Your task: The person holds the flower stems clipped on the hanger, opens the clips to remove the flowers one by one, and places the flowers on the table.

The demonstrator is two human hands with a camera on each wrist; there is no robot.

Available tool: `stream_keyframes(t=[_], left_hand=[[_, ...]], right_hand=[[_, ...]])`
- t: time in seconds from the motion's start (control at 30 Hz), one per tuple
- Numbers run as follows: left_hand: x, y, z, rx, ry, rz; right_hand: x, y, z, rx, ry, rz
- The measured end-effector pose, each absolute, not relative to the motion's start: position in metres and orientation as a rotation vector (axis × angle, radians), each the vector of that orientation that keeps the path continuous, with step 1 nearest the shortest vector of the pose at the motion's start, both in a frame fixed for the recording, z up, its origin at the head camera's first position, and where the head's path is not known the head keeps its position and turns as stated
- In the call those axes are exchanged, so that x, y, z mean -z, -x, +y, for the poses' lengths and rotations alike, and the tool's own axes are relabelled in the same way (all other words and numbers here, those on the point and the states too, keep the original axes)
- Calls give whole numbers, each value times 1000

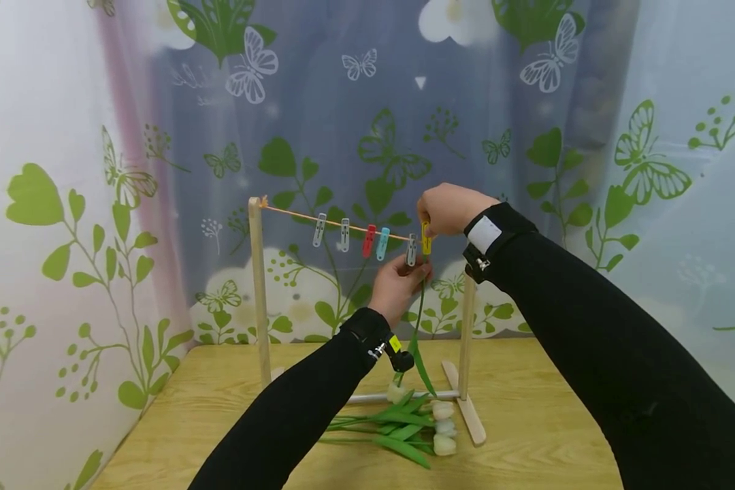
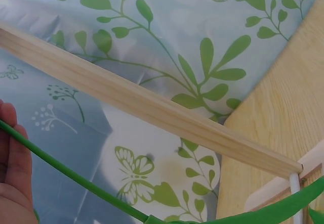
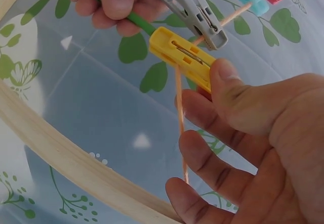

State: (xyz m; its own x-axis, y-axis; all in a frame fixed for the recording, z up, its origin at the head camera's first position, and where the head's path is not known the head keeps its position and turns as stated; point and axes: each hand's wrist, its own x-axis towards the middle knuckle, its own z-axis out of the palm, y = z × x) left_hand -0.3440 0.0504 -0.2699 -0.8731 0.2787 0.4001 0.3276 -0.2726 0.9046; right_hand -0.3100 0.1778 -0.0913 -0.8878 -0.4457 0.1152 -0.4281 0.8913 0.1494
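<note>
My right hand (image 1: 456, 207) pinches a yellow clothespin (image 3: 179, 54) on the orange string (image 3: 179, 107) between thumb and forefinger; its other fingers are spread. Just below, my left hand (image 1: 398, 286) holds the upper end of a green tulip stem (image 3: 139, 20) with thumb and fingers. That stem end meets the lower end of the yellow clothespin. The tulip hangs head down, its pale bloom (image 1: 396, 393) low near the rack's crossbar, a long leaf (image 1: 424, 367) beside it. A grey clothespin (image 3: 195, 14) clips the string right beside the yellow one.
More clothespins hang leftward: blue (image 1: 382, 243), red (image 1: 369, 241) and two grey ones. Wooden posts (image 1: 258, 292) hold the string, with a foot (image 1: 465, 408) on the wooden table (image 1: 539, 422). Several white tulips (image 1: 444, 445) lie under the rack. A printed curtain (image 1: 318, 102) hangs behind.
</note>
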Motion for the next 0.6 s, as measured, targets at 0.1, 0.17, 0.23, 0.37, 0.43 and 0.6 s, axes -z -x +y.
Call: stream_keyframes(t=[0.1, 0.17, 0.23, 0.37, 0.43, 0.6], left_hand=[[274, 343, 50, 2368, 800, -1899], [277, 342, 50, 2360, 807, -1923], [280, 342, 49, 2339, 808, -1950], [284, 341, 49, 2287, 814, -1987], [285, 341, 49, 2278, 819, -1996], [284, 340, 50, 2284, 832, -1993]], right_hand=[[91, 309, 179, 166, -673, -2915], [90, 309, 180, 158, -678, -2911], [89, 309, 180, 153, -685, -2908], [89, 309, 181, 152, -695, -2910], [89, 310, 182, 151, -689, -2915], [90, 311, 184, 159, -684, -2914]])
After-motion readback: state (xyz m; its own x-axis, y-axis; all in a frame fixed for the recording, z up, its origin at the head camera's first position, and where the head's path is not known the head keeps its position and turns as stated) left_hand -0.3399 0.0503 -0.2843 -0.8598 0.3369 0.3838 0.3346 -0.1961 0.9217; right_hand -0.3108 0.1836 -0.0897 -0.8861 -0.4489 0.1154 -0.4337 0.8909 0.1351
